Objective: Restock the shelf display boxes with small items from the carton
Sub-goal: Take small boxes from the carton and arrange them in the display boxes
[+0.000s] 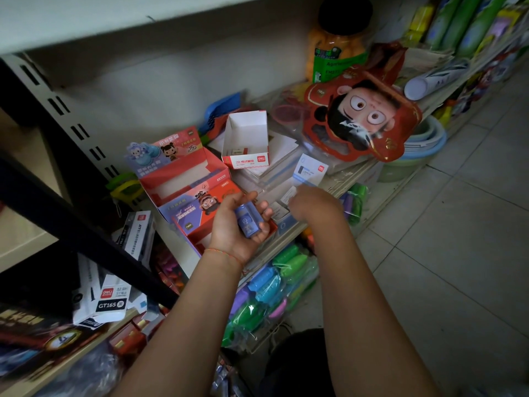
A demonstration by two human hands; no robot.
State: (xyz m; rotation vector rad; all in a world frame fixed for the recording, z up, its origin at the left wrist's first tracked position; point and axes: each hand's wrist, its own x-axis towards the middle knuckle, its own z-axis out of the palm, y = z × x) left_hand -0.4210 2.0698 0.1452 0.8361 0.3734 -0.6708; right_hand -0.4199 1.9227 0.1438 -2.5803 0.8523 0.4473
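Note:
My left hand (234,224) is palm up over the shelf edge and holds a small blue packaged item (248,220), fingers curled round it. Under it lies a red and purple display box (197,216) with a cartoon face on its lid. Behind that stands a taller red display box (177,173), open. A small white and red eraser box (246,138) farther back holds one item. My right hand (313,204) reaches down over small white packets (279,209) at the shelf front; its fingers are blurred and turned away from me.
A big red cartoon-face pack (363,116) and a jar with a black lid (337,38) stand at the back right. Green and blue bagged goods (274,287) hang below the shelf. Black and white boxes (114,296) fill the lower left shelf. Tiled floor (458,224) lies to the right.

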